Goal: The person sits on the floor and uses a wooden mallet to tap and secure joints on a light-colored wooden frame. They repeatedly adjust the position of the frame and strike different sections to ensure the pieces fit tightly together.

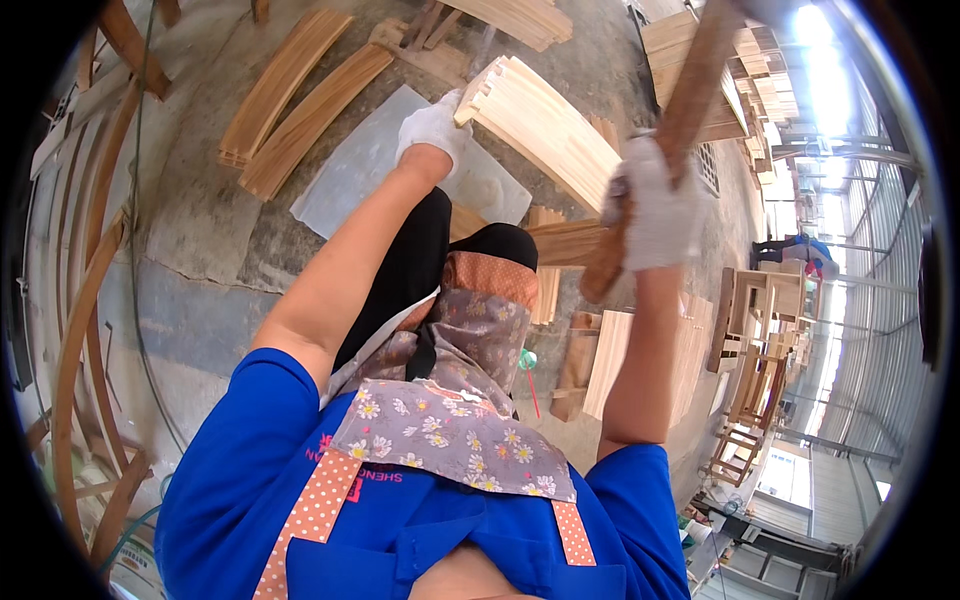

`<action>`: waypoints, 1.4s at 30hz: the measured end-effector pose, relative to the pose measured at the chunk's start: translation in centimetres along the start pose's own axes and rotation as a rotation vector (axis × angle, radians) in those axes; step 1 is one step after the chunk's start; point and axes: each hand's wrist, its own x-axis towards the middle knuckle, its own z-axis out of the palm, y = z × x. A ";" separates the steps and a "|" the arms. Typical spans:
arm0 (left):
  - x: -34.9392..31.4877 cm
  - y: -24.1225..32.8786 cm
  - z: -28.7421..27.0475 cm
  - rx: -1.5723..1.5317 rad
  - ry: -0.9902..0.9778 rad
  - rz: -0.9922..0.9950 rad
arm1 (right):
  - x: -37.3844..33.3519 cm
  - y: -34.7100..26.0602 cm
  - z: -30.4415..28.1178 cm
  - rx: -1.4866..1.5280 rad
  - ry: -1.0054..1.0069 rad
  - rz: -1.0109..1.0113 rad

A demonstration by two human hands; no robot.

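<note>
A pale wooden panel (545,125), made of joined strips with a notched end, slopes in front of my knees. My left hand (432,130), in a white knit glove, is closed at the panel's notched near-left end. My right hand (660,205), also gloved, grips the wooden handle (692,95) of a hammer raised to the right of the panel. The handle's butt sticks out below the fist. The hammer's head is blurred and partly cut off at the top edge.
Curved wooden slats (315,125) lie on the concrete floor at far left, beside a grey sheet (350,180). More pale boards (640,365) lie by my right forearm. Wooden frames (755,350) and a person (800,255) are further right. A hose (140,290) runs along the left.
</note>
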 end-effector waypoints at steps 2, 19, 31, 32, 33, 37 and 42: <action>-0.4 0.6 0.5 0.015 0.000 -0.008 | 0.4 4.5 0.1 -0.312 -0.107 0.089; -0.9 1.3 0.3 0.045 -0.032 0.007 | 1.8 4.6 0.7 -0.407 -0.339 0.466; -0.2 1.0 0.7 0.031 -0.025 0.007 | -2.0 6.0 -1.2 -0.557 -0.275 0.058; -0.6 1.1 1.0 0.016 -0.026 0.019 | -2.0 6.1 -1.0 -0.593 -0.369 0.250; -0.4 0.9 0.7 0.037 -0.014 0.005 | -1.1 3.1 -1.1 -0.393 -0.470 0.506; 0.3 0.1 0.2 0.059 0.016 0.014 | -0.9 -2.8 -1.5 -0.180 -0.275 0.280; 0.4 -0.1 0.5 0.087 -0.045 -0.037 | -3.3 -0.6 -1.6 -0.053 -0.089 0.135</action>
